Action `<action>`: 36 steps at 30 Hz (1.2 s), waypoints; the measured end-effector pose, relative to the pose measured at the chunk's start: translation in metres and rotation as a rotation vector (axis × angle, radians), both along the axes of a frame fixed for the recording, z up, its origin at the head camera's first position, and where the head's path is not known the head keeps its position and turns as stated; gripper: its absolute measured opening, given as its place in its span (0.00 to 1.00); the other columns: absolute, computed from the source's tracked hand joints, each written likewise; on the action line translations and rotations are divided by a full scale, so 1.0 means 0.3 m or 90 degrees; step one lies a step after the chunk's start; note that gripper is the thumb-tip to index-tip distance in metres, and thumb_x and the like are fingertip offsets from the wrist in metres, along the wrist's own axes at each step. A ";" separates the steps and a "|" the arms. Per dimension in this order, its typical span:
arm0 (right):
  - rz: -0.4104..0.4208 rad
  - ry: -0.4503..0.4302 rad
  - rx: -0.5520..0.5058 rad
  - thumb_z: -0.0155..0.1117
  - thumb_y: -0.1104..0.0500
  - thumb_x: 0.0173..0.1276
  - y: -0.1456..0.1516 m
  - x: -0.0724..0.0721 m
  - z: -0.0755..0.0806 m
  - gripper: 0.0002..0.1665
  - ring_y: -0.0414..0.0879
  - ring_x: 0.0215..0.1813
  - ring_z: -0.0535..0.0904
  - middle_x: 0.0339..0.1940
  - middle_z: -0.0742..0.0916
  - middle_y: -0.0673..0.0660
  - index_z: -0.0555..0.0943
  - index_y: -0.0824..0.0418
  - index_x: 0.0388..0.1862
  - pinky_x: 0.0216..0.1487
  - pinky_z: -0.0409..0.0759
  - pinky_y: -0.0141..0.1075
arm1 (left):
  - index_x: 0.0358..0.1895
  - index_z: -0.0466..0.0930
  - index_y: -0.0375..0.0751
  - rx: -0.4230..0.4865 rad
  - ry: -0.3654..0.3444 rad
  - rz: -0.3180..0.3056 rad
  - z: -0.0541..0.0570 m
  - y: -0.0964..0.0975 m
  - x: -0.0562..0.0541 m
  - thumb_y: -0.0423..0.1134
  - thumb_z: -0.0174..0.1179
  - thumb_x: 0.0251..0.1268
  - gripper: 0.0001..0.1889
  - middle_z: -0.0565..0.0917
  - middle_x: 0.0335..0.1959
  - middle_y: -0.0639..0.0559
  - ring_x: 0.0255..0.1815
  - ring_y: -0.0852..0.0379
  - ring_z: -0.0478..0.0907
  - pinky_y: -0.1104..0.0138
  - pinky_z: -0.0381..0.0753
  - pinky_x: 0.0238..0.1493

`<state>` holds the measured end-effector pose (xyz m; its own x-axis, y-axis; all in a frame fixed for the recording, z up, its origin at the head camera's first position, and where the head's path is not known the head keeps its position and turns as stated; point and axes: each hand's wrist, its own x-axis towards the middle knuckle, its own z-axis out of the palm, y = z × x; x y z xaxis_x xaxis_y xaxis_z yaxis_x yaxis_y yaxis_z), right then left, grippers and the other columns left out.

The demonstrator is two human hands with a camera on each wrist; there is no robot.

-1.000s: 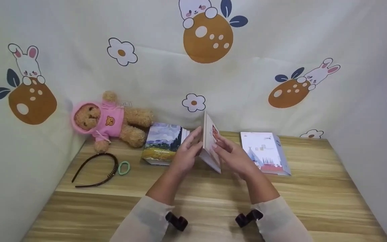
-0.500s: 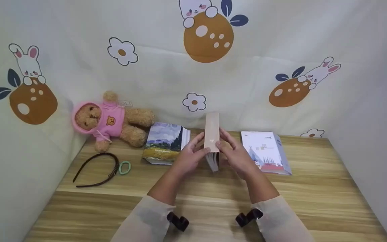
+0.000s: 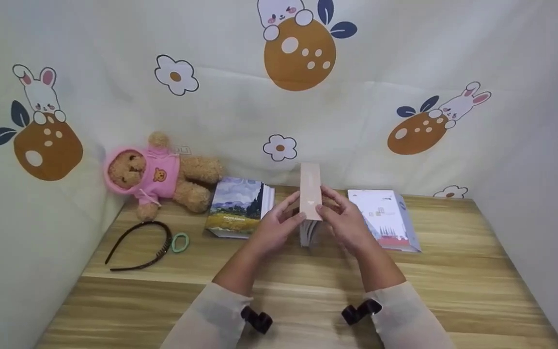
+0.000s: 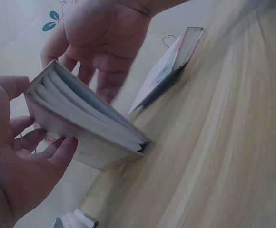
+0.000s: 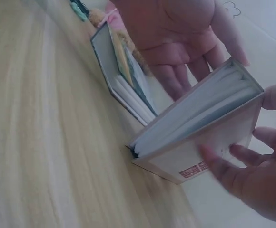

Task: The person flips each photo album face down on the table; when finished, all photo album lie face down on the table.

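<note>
A beige photo album (image 3: 311, 189) stands at mid-table with its broad spine up and its page edges down toward the wood. The left hand (image 3: 276, 223) holds it from the left, thumb at the spine's near corner and fingers against the cover. On the other side the right hand (image 3: 347, 218) grips it the same way. Both wrist views show the white page bundles (image 4: 81, 102) between the covers, narrowing toward the table. Red print (image 5: 192, 170) marks the cover beside the right hand.
An album with a painted landscape cover (image 3: 235, 203) lies to the left, a white album (image 3: 380, 218) to the right. A teddy bear in a pink hoodie (image 3: 162, 174), a dark headband (image 3: 165, 242) and a green hair tie (image 3: 180, 242) lie further left. A patterned cloth (image 3: 230, 111) hangs behind.
The beige album has turned from showing its right-hand cover to showing its spine, then shifted slightly right. Both hands have stayed on it, moving their thumbs to the spine.
</note>
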<state>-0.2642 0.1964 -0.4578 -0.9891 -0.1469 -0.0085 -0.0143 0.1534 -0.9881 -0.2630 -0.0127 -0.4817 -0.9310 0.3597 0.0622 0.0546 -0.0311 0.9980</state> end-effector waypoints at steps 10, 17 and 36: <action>-0.030 0.019 0.107 0.63 0.63 0.78 0.055 -0.007 0.025 0.38 0.55 0.87 0.64 0.86 0.70 0.57 0.67 0.59 0.84 0.77 0.76 0.47 | 0.80 0.71 0.60 -0.246 0.057 0.001 -0.079 -0.003 -0.004 0.57 0.62 0.78 0.31 0.65 0.86 0.46 0.87 0.39 0.61 0.45 0.61 0.87; -0.052 -0.021 0.283 0.65 0.52 0.78 0.077 -0.017 -0.007 0.37 0.57 0.86 0.67 0.83 0.74 0.60 0.70 0.57 0.83 0.86 0.66 0.54 | 0.77 0.76 0.49 -0.349 0.114 0.004 -0.096 0.000 -0.003 0.46 0.65 0.77 0.28 0.66 0.86 0.48 0.87 0.39 0.60 0.45 0.59 0.88; -0.052 -0.061 0.375 0.60 0.62 0.75 0.053 -0.039 -0.036 0.42 0.63 0.86 0.64 0.85 0.70 0.67 0.62 0.63 0.86 0.88 0.60 0.56 | 0.83 0.65 0.45 -0.272 0.059 0.008 -0.101 -0.016 -0.014 0.39 0.65 0.73 0.37 0.67 0.84 0.40 0.86 0.42 0.62 0.49 0.60 0.88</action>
